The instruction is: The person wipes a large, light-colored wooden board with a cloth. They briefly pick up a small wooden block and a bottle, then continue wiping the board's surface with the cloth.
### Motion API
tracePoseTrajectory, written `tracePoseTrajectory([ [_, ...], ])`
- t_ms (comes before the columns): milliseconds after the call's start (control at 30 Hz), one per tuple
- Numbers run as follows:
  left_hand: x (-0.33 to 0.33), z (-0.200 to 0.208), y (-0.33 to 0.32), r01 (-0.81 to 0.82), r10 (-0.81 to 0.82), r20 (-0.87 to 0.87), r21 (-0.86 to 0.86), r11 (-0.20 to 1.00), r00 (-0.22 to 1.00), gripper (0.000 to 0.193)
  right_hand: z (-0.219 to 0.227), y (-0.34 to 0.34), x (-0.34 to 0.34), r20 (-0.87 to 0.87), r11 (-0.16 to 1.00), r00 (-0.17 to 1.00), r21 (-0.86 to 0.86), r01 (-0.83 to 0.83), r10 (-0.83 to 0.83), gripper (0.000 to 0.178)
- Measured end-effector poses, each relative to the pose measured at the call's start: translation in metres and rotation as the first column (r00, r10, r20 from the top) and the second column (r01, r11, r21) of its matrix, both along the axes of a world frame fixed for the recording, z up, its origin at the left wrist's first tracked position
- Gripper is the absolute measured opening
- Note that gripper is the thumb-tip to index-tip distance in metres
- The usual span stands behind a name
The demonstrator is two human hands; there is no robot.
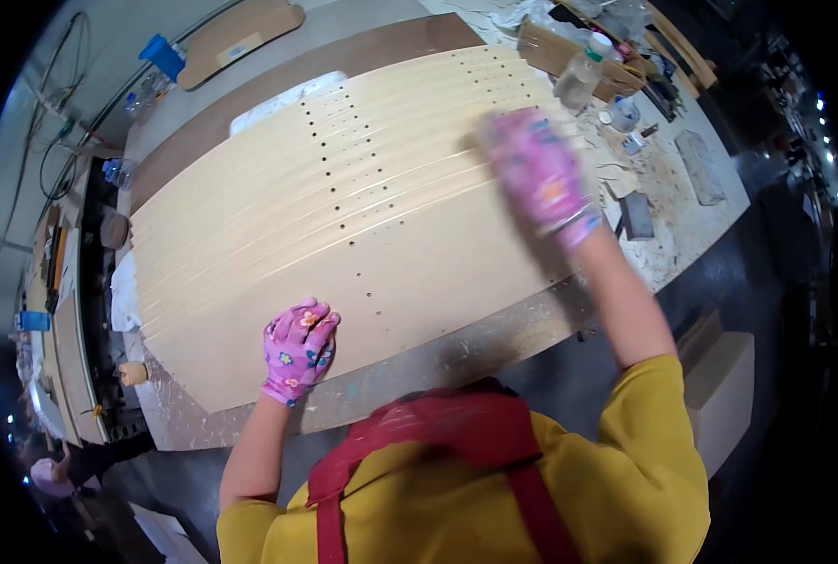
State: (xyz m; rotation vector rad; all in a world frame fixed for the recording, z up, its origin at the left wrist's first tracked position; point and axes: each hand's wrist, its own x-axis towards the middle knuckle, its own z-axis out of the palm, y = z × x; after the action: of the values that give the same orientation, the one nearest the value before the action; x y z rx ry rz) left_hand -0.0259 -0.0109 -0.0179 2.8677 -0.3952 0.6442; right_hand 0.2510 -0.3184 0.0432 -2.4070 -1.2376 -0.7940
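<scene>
One worktable (668, 179) bears one board stack (457, 254) under two gloved hands (299, 350) (536, 174).

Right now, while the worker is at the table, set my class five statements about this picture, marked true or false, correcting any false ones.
1. The left hand and right hand wear pink flowered gloves. True.
2. The apron is blue. False: it is red.
3. The boards have dark holes. True.
4. The left hand reaches farther across the boards. False: the right hand does.
5. A grey block lies right of the boards. True.
</scene>
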Motion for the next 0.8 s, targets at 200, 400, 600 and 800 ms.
tracePoseTrajectory([
  [200, 0.006, 0.01, -0.007, -0.008, 0.006, 0.055, 0.033, 0.999, 0.998, 0.029, -0.004, 0.158, -0.089, -0.366, 0.977, 0.906, 0.082, -0.197, 0.214, 0.023],
  [400, 0.007, 0.004, -0.004, 0.008, -0.008, 0.091, 0.001, 1.0, 0.996, 0.025, -0.014, 0.003, 0.047, -0.613, 0.87, 0.786, 0.345, 0.352, -0.075, 0.02],
  [600, 0.003, -0.002, -0.002, 0.002, -0.001, 0.047, -0.011, 1.0, 0.999, 0.033, 0.011, 0.038, -0.011, -0.105, 0.99, 0.99, -0.108, 0.087, -0.099, 0.033],
  [800, 0.003, -0.004, 0.0, 0.023, -0.024, 0.033, 0.013, 1.0, 0.999, 0.03, -0.018, -0.072, 0.076, -0.285, 0.898, 0.861, 0.005, 0.44, -0.42, 0.023],
])
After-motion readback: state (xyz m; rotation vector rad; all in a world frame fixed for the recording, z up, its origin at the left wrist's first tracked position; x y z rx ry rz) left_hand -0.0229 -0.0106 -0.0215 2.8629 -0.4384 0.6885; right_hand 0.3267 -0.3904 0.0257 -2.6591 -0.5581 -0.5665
